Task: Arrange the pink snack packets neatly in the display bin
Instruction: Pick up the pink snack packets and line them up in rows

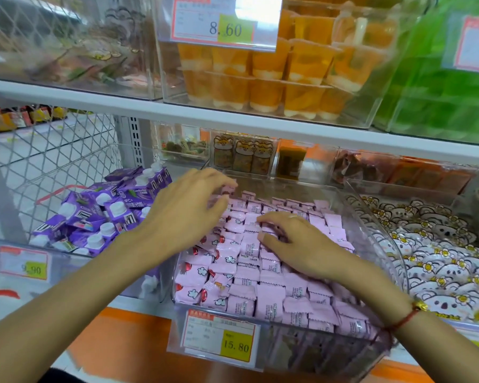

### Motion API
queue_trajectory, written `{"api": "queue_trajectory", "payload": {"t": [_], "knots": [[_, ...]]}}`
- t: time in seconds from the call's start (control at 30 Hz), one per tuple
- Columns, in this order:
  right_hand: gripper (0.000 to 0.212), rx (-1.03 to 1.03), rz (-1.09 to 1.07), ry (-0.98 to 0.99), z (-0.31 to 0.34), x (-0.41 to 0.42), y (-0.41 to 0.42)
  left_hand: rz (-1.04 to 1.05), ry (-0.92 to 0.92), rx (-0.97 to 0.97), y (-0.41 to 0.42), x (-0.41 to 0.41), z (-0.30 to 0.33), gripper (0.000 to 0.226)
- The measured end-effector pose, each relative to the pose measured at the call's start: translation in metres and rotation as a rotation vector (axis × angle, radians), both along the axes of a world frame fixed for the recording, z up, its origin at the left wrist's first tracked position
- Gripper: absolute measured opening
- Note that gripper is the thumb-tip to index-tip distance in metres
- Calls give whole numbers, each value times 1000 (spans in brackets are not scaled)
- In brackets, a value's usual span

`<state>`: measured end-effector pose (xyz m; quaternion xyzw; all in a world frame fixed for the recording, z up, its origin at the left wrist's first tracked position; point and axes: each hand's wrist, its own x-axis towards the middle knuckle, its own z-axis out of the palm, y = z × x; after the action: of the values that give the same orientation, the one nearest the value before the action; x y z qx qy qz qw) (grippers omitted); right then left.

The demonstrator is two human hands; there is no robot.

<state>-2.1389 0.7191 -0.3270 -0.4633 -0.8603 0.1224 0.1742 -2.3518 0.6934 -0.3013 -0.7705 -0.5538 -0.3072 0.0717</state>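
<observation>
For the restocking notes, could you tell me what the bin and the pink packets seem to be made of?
Bin: clear rigid plastic, probably acrylic; the contents show through its glossy walls.
Pink packets: thin plastic film, likely, slightly shiny, with crimped zigzag ends and printed text.

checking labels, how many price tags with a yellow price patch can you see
3: the 8.60 tag on the orange cups' bin, the 9.90 tag under the purple cartons, the 15.80 tag on the pink packets' bin. Others may be hidden.

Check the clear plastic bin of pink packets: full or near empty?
Full: pink snack packets fill the clear plastic display bin from front wall to back, in rows close to its rim.
</observation>
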Motion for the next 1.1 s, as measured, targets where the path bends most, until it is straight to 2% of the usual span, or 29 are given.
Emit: {"api": "queue_trajectory", "payload": {"t": [0.07, 0.13, 0.27, 0.37, 0.5, 0.57, 0.63, 0.73, 0.87, 1.1], "knots": [[42, 68, 2, 7, 8, -5, 4, 25, -163, 54, -15, -8, -2, 31], [40, 85, 42, -8, 14, -17, 8, 43, -258, 27, -26, -13, -6, 34], [40, 68, 129, -206, 5, -36, 18, 86, -326, -113, -33, -17, -21, 33], [42, 20, 146, -221, 5, -33, 21, 67, -385, -175, -32, -20, -29, 25], [42, -47, 186, -220, 11, -31, 24, 36, -442, -211, -31, -23, -30, 27], [42, -152, 184, -211, 21, -34, 33, 16, -466, -220, -32, -24, -30, 28], [37, -266, 139, -119, 34, -39, 44, 11, -466, -219, -33, -23, -29, 27], [20, -138, 41, -126, 37, -44, 64, 30, -457, -234, -34, -23, -28, 28], [20, -76, -23, -224, 23, -55, 79, 42, -471, -267, -32, -23, -28, 28], [13, -63, 25, -111, 23, -52, 77, 62, -493, -257, -32, -22, -28, 28]]}}
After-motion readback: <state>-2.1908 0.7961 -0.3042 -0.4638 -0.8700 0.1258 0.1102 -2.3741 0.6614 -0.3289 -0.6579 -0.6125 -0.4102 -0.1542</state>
